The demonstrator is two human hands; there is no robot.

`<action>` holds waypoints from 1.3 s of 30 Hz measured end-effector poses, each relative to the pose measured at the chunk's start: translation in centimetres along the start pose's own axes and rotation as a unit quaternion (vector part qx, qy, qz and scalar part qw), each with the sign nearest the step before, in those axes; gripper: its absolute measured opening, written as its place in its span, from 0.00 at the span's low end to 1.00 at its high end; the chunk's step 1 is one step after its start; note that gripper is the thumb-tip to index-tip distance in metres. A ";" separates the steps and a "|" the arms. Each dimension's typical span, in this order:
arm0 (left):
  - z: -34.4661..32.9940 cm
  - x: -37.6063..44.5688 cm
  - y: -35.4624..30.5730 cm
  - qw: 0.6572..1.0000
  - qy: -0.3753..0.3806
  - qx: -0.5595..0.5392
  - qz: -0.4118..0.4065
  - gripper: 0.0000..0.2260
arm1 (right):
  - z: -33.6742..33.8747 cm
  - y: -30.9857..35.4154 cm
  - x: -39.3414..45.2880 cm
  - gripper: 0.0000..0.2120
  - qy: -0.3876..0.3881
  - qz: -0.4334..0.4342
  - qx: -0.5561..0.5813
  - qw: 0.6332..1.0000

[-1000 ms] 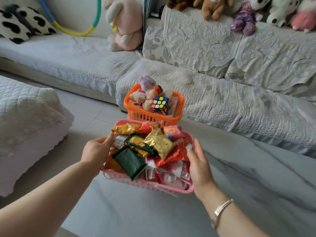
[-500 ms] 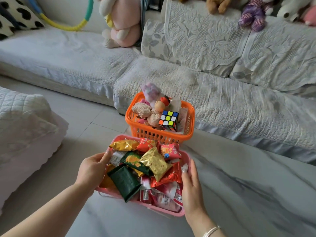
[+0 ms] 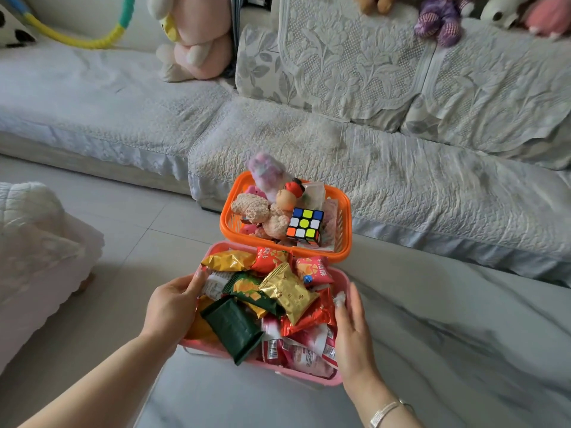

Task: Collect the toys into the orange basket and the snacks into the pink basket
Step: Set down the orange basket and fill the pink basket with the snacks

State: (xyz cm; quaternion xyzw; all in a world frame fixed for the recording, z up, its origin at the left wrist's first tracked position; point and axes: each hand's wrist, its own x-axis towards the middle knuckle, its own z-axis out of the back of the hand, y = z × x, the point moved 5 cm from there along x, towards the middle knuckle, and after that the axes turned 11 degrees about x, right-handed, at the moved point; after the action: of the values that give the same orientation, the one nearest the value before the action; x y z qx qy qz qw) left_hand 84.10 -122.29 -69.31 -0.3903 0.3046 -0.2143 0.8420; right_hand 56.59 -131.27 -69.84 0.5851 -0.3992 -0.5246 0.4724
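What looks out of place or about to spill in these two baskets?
The pink basket is heaped above its rim; a dark green packet hangs over the near edge and could slide out. The orange basket holds only toys, nothing misplaced.

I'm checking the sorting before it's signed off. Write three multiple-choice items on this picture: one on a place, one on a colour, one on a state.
1. Where is the puzzle cube?
A. in the orange basket
B. in the pink basket
C. on the sofa

2. What colour is the wrapper that hangs over the pink basket's near rim?
A. blue
B. dark green
C. white

3. How do the hands stand to the pink basket?
A. both far from it
B. only one near it
C. left hand and right hand at its two sides

Key: 1 A, the cube lies among toys inside the orange rim. 2 B, the dark green packet juts past the near edge. 3 C, one hand is at each side wall.
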 end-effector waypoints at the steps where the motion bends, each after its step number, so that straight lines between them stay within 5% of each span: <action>1: 0.0 0.2 0.0 1.000 0.002 0.004 -0.002 0.11 | 0.0 -0.1 0.1 0.21 -0.003 0.000 0.002 1.000; 8: -0.2 0.7 0.0 0.997 0.055 0.044 -0.030 0.14 | -0.2 -0.1 0.5 0.25 0.014 -0.027 0.014 0.999; 12: 0.6 1.8 -0.4 0.991 0.114 0.032 -0.059 0.40 | 0.3 0.5 1.8 0.37 0.029 -0.057 0.030 0.998; 14: 1.1 3.2 -1.9 0.989 0.120 0.012 -0.087 0.46 | 0.7 1.3 3.6 0.32 0.019 -0.051 0.026 0.998; 17: 0.5 5.5 -4.2 0.984 0.130 -0.014 -0.122 0.39 | 0.3 2.9 6.7 0.28 0.023 -0.034 0.004 0.999; 22: -2.9 7.5 -5.1 0.962 0.249 -0.065 -0.086 0.45 | -1.7 2.8 9.5 0.38 0.062 -0.004 -0.021 0.998; 27: -4.3 6.2 -5.4 0.952 0.276 -0.107 -0.078 0.24 | -1.5 2.7 9.2 0.33 0.072 0.001 -0.004 0.997; 39: -5.0 5.6 -3.8 0.944 0.297 -0.114 -0.085 0.29 | 0.2 2.2 7.7 0.23 0.039 -0.006 -0.004 0.999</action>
State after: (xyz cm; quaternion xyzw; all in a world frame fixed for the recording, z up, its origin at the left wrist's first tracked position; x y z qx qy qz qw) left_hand 84.29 -130.53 -70.80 -0.4268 0.5290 -0.3550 0.6419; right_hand 57.48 -139.19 -69.52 0.6053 -0.3752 -0.5058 0.4869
